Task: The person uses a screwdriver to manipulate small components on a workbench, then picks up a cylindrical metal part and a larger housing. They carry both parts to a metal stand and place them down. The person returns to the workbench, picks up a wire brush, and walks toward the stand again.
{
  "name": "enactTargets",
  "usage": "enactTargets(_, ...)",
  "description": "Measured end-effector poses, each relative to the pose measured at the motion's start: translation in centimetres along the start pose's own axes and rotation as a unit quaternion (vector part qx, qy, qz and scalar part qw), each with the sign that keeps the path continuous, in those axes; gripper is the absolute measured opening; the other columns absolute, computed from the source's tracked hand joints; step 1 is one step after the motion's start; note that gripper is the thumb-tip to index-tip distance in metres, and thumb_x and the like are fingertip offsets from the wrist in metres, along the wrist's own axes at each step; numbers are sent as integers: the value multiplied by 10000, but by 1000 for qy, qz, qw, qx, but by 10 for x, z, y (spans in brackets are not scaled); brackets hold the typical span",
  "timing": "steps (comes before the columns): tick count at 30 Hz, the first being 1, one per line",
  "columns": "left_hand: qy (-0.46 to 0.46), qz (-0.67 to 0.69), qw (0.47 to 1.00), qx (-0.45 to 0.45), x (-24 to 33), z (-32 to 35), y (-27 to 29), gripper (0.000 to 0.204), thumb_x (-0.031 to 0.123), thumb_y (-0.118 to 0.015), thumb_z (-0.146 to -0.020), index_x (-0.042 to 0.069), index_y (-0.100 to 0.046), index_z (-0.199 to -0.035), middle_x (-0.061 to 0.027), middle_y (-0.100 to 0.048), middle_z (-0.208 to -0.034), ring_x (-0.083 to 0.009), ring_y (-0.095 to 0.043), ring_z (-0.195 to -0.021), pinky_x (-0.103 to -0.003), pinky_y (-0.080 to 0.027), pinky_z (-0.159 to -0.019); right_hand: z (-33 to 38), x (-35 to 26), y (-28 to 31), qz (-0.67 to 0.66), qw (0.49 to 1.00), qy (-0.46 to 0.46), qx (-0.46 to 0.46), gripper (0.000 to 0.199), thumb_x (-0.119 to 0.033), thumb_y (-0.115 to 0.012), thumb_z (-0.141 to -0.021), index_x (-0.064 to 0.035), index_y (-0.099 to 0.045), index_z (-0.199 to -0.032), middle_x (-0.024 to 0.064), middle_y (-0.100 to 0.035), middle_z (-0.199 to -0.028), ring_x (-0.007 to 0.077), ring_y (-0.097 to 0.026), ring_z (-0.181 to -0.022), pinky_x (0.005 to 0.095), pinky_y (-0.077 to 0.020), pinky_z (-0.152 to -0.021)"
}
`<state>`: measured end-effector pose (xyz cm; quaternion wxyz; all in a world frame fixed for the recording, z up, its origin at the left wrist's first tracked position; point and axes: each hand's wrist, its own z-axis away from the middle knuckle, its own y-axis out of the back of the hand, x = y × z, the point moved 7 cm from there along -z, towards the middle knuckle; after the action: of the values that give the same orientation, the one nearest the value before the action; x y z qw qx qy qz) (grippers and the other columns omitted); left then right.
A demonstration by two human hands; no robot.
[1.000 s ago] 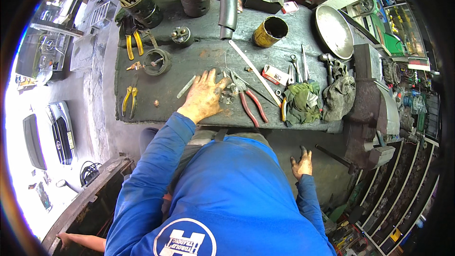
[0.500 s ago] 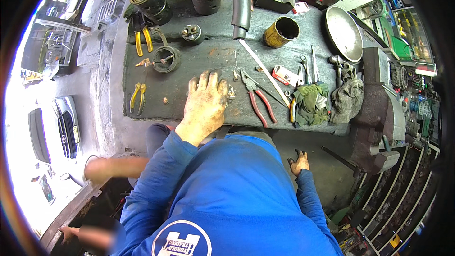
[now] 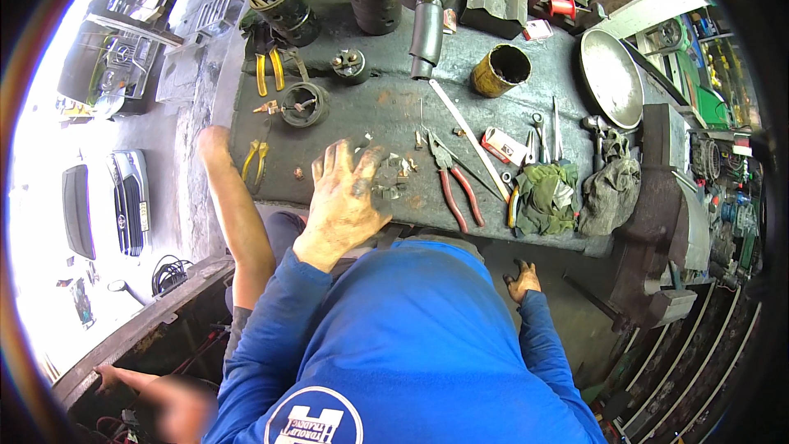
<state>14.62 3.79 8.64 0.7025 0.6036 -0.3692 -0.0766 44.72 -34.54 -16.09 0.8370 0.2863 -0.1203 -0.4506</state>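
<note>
My left hand (image 3: 341, 201) is on the dark workbench (image 3: 353, 119), palm down with fingers spread. Beside its fingertips are several small metal scraps (image 3: 403, 171), some coppery, some grey. Red-handled pliers (image 3: 454, 185) lie to the right of them, jaws pointing away from me. My right hand (image 3: 523, 281) hangs low in front of the bench, its fingers apart and nothing in them. To the left of my left hand are yellow-handled pliers (image 3: 256, 163) and a round metal housing (image 3: 304, 105) with a coppery piece beside it.
Another person's arm (image 3: 238, 205) reaches to the bench's left edge. A yellow can (image 3: 500, 71), a metal bowl (image 3: 611, 78), a steel ruler (image 3: 464, 131), a green rag (image 3: 546, 201) and a grey cloth (image 3: 610, 196) are on the bench. A heavy vise (image 3: 657, 189) stands at its right end.
My left hand has slid left and spread its fingers, uncovering more metal scraps. The other person's arm has swung up to the bench's left edge. My right hand stays low.
</note>
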Motion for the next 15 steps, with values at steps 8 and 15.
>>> enactTargets(8,37,103,992,67,-4,23,5,711,131,-845,-622,121,-619,-1296,-147,-562,-1304,-389,-538,-1238,-534,-390,-1098,-23,14,17,35,999,18,-27,678,-290,-712,-939,-65,-478,-1534,296,-410,-1600,420,-351,-1526,431,-374,-1230)
enactTargets(15,89,92,987,102,-12,55,-5,790,183,-879,-629,56,-563,-1342,-222,-529,-1323,-452,-491,-1290,-552,-394,-1143,-42,30,8,123,972,168,-105,642,-360,-741,-913,-44,-580,-1447,295,-547,-1480,431,-518,-1387,438,-440,-1162)
